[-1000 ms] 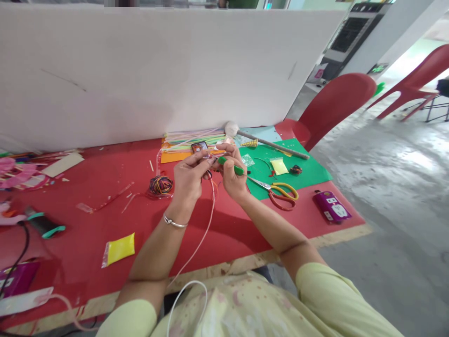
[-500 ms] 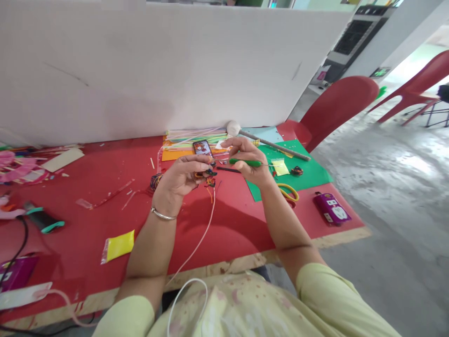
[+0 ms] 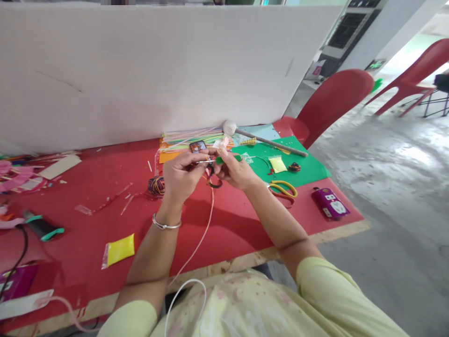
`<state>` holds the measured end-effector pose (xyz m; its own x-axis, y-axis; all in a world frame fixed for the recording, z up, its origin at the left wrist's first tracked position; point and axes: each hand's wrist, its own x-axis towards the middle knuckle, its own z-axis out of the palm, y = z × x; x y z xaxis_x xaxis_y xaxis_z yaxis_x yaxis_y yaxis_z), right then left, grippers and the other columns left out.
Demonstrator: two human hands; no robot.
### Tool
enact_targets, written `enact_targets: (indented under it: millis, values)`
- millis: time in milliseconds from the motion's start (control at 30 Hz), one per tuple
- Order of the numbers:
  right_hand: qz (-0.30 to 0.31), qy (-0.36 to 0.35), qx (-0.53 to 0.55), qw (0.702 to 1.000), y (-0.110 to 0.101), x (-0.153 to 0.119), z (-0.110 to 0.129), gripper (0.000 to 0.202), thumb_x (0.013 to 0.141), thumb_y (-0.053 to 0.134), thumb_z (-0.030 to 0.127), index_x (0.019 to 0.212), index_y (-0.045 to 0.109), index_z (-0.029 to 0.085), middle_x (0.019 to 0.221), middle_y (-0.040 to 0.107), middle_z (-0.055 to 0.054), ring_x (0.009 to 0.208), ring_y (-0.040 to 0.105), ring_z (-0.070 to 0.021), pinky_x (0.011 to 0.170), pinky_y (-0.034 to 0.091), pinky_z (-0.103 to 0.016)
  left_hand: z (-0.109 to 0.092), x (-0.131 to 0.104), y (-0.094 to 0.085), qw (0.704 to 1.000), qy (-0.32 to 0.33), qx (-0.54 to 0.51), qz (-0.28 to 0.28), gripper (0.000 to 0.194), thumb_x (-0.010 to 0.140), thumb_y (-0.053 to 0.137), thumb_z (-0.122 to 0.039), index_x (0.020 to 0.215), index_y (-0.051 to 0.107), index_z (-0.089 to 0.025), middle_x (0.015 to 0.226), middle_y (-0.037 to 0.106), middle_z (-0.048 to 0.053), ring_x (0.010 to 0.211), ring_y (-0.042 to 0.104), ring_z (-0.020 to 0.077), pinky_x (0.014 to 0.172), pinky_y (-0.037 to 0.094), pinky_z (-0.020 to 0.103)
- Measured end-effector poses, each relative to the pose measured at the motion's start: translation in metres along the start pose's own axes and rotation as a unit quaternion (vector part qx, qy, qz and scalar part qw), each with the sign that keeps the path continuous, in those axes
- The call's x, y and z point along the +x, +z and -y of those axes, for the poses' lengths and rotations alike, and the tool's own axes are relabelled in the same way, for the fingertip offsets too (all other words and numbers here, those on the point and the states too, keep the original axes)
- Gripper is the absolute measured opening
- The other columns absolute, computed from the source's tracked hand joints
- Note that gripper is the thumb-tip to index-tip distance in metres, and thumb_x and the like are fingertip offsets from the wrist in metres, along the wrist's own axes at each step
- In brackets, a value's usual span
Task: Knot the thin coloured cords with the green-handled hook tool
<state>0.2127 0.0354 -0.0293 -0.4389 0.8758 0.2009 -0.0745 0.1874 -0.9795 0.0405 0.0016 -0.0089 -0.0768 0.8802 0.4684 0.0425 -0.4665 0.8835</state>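
Observation:
My right hand (image 3: 234, 169) is closed round a green-handled tool (image 3: 228, 159), which has a thin metal shaft pointing left. The shaft reaches the fingertips of my left hand (image 3: 180, 175). That hand is closed in a pinch on a small piece of dark multicoloured yarn work, mostly hidden by the fingers. A dark loop of yarn (image 3: 214, 184) hangs below both hands. Just left of them lies a ball of multicoloured yarn (image 3: 156, 186) on the red table. A phone (image 3: 198, 147) with a lit screen stands behind my hands.
Yellow-handled scissors or pliers (image 3: 283, 188) lie on the right, near a purple box (image 3: 330, 204). Green paper (image 3: 305, 171) holds a yellow packet (image 3: 278, 164) and a small yarn ball (image 3: 294, 167). Another yellow packet (image 3: 120, 250) lies by my left forearm. A white board (image 3: 157, 70) stands behind.
My right hand has moved left and in against my left hand. The green-handled tool's metal shaft, pointing right before, now points left at the yarn work.

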Motion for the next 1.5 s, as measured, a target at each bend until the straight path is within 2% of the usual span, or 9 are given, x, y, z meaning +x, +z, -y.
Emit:
enact_targets:
  millis: [133,267,400,600,700,800,867,967,1500]
  values:
    - [-0.041,0.012,0.036,0.998,0.009,-0.006,0.007,0.068,0.092,0.054,0.082,0.1,0.074,0.018,0.076,0.071,-0.003,0.053,0.062,-0.0102,0.041,0.043,-0.019,0.012,-0.001,0.001,0.984,0.094,0.142,-0.042,0.02,0.08,0.078,-0.016,0.095,0.087,-0.025,0.089,0.083,0.003,0.081,0.075,0.0175,0.077,0.06,0.03]
    - [-0.035,-0.035,-0.024,0.998,0.007,-0.013,0.014,0.062,0.093,0.061,0.076,0.081,0.072,0.017,0.075,0.073,-0.004,0.067,0.071,-0.0141,0.053,0.056,-0.021,0.018,0.002,0.001,0.995,0.023,0.09,-0.038,0.024,0.078,0.081,-0.017,0.1,0.087,-0.023,0.084,0.082,0.002,0.075,0.073,0.0161,0.072,0.06,0.029]
    - [-0.077,-0.072,-0.026,0.994,0.009,-0.011,0.014,0.069,0.095,0.049,0.082,0.07,0.065,0.019,0.06,0.063,-0.001,0.05,0.057,-0.0097,0.046,0.046,-0.022,0.016,0.003,0.004,0.997,-0.046,-0.039,-0.038,0.03,0.073,0.09,-0.029,0.102,0.086,-0.021,0.08,0.08,0.003,0.067,0.071,0.0157,0.067,0.061,0.031]
    - [-0.189,-0.152,-0.109,0.964,0.022,-0.015,0.01,0.062,0.101,0.049,0.072,0.07,0.064,0.021,0.066,0.061,-0.001,0.059,0.056,-0.0117,0.059,0.049,-0.026,0.013,-0.007,0.019,0.99,0.026,0.043,-0.131,0.037,0.076,0.089,-0.027,0.113,0.085,-0.027,0.088,0.082,0.0,0.082,0.073,0.0156,0.089,0.061,0.034]
    - [-0.228,-0.199,-0.118,0.946,0.025,-0.016,0.002,0.064,0.095,0.052,0.079,0.072,0.066,0.022,0.072,0.064,-0.003,0.065,0.058,-0.0144,0.064,0.051,-0.03,0.011,-0.005,0.019,0.989,-0.08,-0.067,-0.105,0.034,0.07,0.092,-0.03,0.102,0.087,-0.025,0.072,0.075,-0.002,0.06,0.062,0.0111,0.061,0.056,0.027]
    - [-0.183,-0.123,0.005,0.975,0.019,-0.008,-0.004,0.071,0.091,0.048,0.087,0.069,0.065,0.022,0.067,0.064,-0.003,0.054,0.056,-0.0128,0.05,0.047,-0.028,0.007,0.004,0.004,0.97,-0.179,-0.167,-0.006,0.026,0.063,0.096,-0.028,0.087,0.087,-0.022,0.064,0.07,0.0,0.051,0.052,0.008,0.046,0.039,0.023]
    - [-0.113,-0.026,0.093,0.989,0.012,-0.002,-0.004,0.074,0.088,0.049,0.089,0.061,0.061,0.021,0.055,0.058,-0.001,0.044,0.05,-0.0106,0.041,0.041,-0.025,0.005,0.01,-0.011,0.964,-0.199,-0.154,0.08,0.024,0.06,0.097,-0.026,0.081,0.087,-0.02,0.068,0.073,0.004,0.053,0.055,0.0099,0.047,0.04,0.024]
    - [-0.039,0.055,0.15,0.986,0.002,0.005,0.0,0.068,0.079,0.067,0.084,0.057,0.059,0.02,0.049,0.057,0.0,0.041,0.051,-0.0092,0.037,0.041,-0.021,0.006,0.014,-0.029,0.968,-0.195,-0.099,0.125,0.023,0.064,0.096,-0.024,0.085,0.088,-0.02,0.069,0.073,0.004,0.054,0.054,0.0103,0.049,0.042,0.026]
    - [-0.053,0.088,0.19,0.976,-0.004,0.007,-0.001,0.061,0.072,0.077,0.075,0.055,0.058,0.02,0.047,0.057,0.001,0.039,0.053,-0.009,0.033,0.04,-0.019,0.009,0.013,-0.037,0.974,-0.173,-0.046,0.137,0.024,0.07,0.092,-0.025,0.093,0.089,-0.024,0.075,0.077,0.006,0.055,0.057,0.0119,0.05,0.047,0.027]
